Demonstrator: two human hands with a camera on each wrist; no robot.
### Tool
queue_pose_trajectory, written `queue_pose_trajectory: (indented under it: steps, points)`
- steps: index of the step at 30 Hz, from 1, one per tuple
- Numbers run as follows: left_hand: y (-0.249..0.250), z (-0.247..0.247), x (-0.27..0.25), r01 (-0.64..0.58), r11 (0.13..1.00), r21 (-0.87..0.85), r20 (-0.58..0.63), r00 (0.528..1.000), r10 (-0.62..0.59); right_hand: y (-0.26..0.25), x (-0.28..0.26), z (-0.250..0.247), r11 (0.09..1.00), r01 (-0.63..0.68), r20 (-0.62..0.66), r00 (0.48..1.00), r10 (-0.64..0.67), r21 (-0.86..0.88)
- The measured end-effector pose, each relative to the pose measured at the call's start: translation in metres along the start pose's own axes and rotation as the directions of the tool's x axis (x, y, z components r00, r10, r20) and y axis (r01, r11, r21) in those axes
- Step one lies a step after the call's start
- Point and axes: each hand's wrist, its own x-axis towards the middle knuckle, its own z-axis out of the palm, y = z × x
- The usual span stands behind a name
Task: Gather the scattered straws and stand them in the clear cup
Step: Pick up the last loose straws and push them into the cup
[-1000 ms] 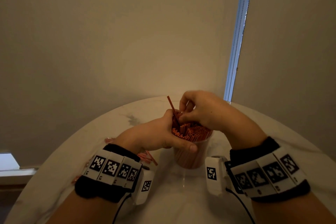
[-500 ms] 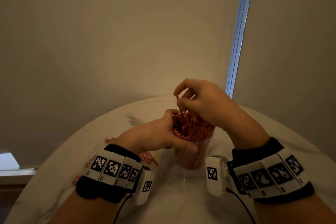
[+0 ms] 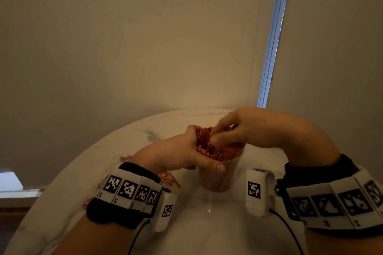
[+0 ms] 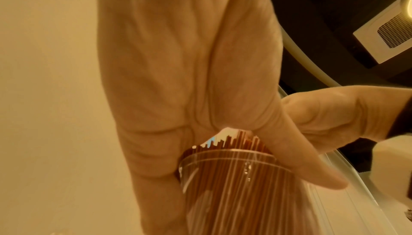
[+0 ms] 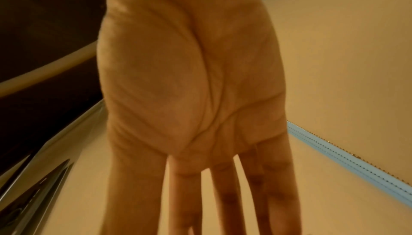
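Note:
A clear cup (image 3: 217,181) packed with upright red straws (image 3: 222,152) stands on the white marble table (image 3: 207,225). My left hand (image 3: 176,152) grips the cup at its rim, thumb across the front. The left wrist view shows that hand (image 4: 178,80) wrapped round the cup (image 4: 234,189), with the straws (image 4: 240,143) sticking above the rim. My right hand (image 3: 238,133) rests on the straw tops from the right. Its fingers (image 5: 225,194) are straight and spread in the right wrist view. Loose straws (image 3: 169,178) lie on the table under my left wrist.
More loose straws (image 3: 124,158) lie near the table's left edge, and a few (image 3: 88,203) show beside my left wristband. A beige wall rises just behind the round table. A blue-lit strip (image 3: 273,37) runs up the wall at the right.
My right hand held a single straw over the cup, lifted, and has now come down with straight fingers onto the straw tops. My left hand kept its grip on the cup.

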Motion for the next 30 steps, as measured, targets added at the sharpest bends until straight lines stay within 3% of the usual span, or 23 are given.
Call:
queue_pose_trajectory:
  steps: [2,7,10,16,23,28,30]
  points:
    - [0.0,0.0,0.0,-0.001,1.0,0.009,-0.001,1.0,0.001,-0.001,0.004,0.004,0.997,-0.014,0.002,1.0,0.014,-0.071]
    - [-0.001,0.0,0.0,0.001,1.0,0.007,-0.006,1.0,-0.001,-0.01,0.027,0.022,0.988,-0.084,-0.292,0.955,0.044,-0.126]
    - [-0.002,0.0,0.0,-0.004,1.0,-0.003,0.001,1.0,0.004,-0.006,0.031,0.026,0.985,-0.128,-0.366,0.927,0.077,-0.118]
    - [-0.003,-0.001,0.002,-0.011,1.0,-0.01,0.005,1.0,0.011,0.003,0.012,0.005,0.999,-0.042,-0.258,0.965,0.038,-0.009]
    - [-0.004,-0.001,0.003,-0.013,1.0,-0.018,0.014,1.0,0.014,0.0,0.009,0.004,0.998,-0.055,-0.236,0.97,0.05,-0.014]
    - [-0.004,-0.001,0.004,-0.012,1.0,-0.027,0.01,1.0,0.013,0.003,-0.003,-0.003,0.996,-0.046,0.049,0.998,0.051,-0.081]
    - [-0.003,-0.001,0.004,-0.01,1.0,-0.029,0.006,1.0,0.01,0.001,0.005,0.005,0.996,-0.058,0.01,0.998,0.059,-0.072]
